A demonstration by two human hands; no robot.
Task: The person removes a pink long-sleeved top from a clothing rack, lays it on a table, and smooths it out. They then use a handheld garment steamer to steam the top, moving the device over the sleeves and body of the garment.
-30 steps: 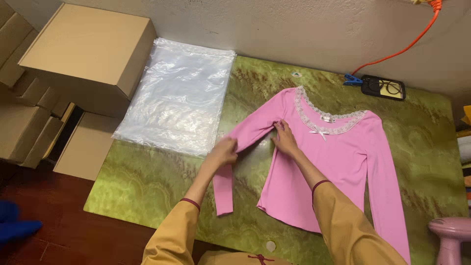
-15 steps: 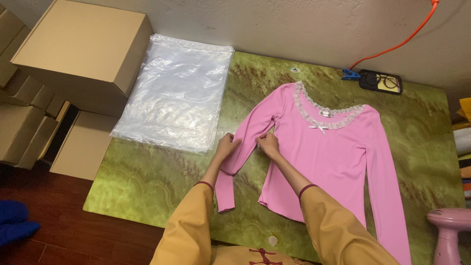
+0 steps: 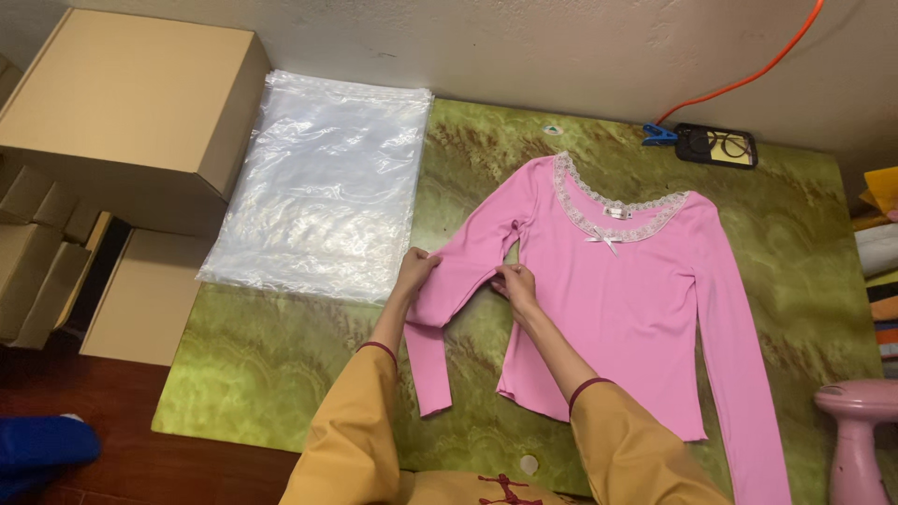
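Pink top: laid flat, front up, on the green marbled mat, neckline toward the wall; it is spread smooth, so the seams and sleeves can be reached from the near edge.
Cardboard boxes: stacked at the far left, off the mat, kept well apart from the garment.
Clear plastic bags: piled flat between the boxes and the top, overlapping the mat's left part, just beside the bent sleeve.
Left hand: fingers are closed in a pinch on the outer edge of the sleeve at the bend, so that the fold is held from that side.
Sleeve: bent at about the elbow, with the lower part lying down toward the near edge; it is held between the two hands.
Right hand: fingers are pinched on the inner edge of the same sleeve, near the armpit and touching the body of the top, so the fabric is held taut against the left hand's grip.
Other sleeve: left straight along the garment's right side, untouched.
Black device with blue clip: set at the far edge of the mat, with an orange cable running up the wall.
Pink appliance: stood at the lower right corner, only partly seen.
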